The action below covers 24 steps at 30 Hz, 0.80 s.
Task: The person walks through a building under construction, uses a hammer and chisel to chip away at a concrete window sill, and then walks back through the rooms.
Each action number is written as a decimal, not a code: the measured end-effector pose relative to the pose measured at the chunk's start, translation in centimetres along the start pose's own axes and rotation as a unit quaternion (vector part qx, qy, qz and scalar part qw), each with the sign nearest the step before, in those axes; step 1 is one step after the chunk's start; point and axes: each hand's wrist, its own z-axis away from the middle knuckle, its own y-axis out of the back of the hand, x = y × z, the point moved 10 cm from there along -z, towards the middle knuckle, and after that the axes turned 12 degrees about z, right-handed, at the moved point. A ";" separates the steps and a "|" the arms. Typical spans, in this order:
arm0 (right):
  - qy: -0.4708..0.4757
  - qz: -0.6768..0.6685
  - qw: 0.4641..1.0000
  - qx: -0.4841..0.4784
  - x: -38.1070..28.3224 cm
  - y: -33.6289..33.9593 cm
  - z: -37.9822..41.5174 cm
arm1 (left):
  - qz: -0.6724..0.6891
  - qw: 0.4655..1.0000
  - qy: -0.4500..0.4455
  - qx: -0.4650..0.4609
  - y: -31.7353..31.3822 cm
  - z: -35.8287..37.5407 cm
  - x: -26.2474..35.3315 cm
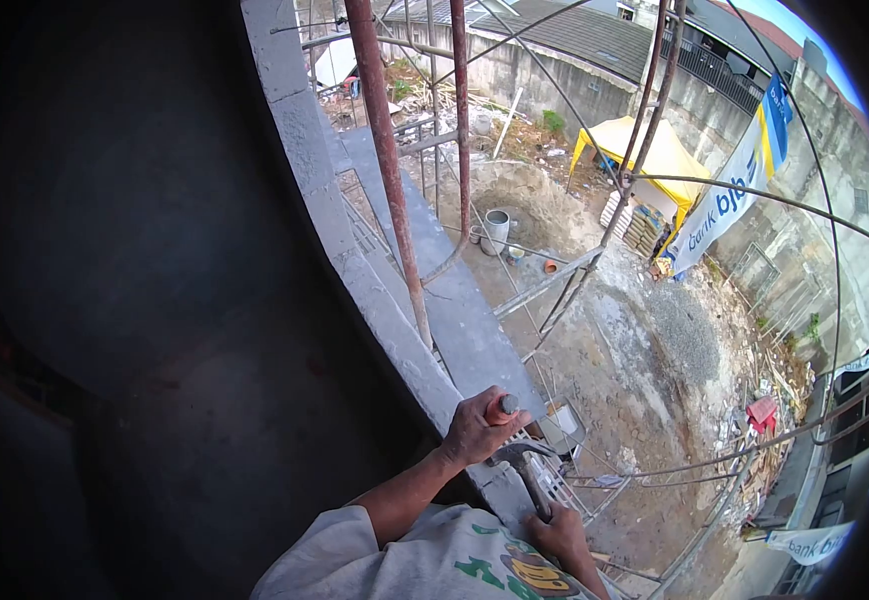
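Observation:
My left hand is closed around a chisel with a reddish shaft and a metal top, held against the edge of the grey concrete ledge. Just below it, my right hand grips the handle of a hammer, whose dark head sits close under the chisel's end. Both hands are at the bottom centre, above my light printed shirt. The chisel's tip is hidden behind my fingers.
A dark wall fills the left. Rusty scaffold poles and thin curved rebar stand along the ledge. Far below lie bare ground, a grey bucket, a yellow tent, a bank banner and a red stool.

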 end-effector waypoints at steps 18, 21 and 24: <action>-0.041 -0.028 0.999 -0.017 -0.2 0.1 0.5 | 0.037 0.999 -0.003 0.002 0.2 -0.1 0.2; -0.042 -0.018 0.999 -0.008 -0.2 0.0 0.5 | 0.032 0.999 -0.006 0.002 0.3 0.0 0.3; -0.026 -0.022 0.999 0.012 -0.2 0.0 0.4 | 0.045 0.999 0.000 0.000 0.3 0.1 0.1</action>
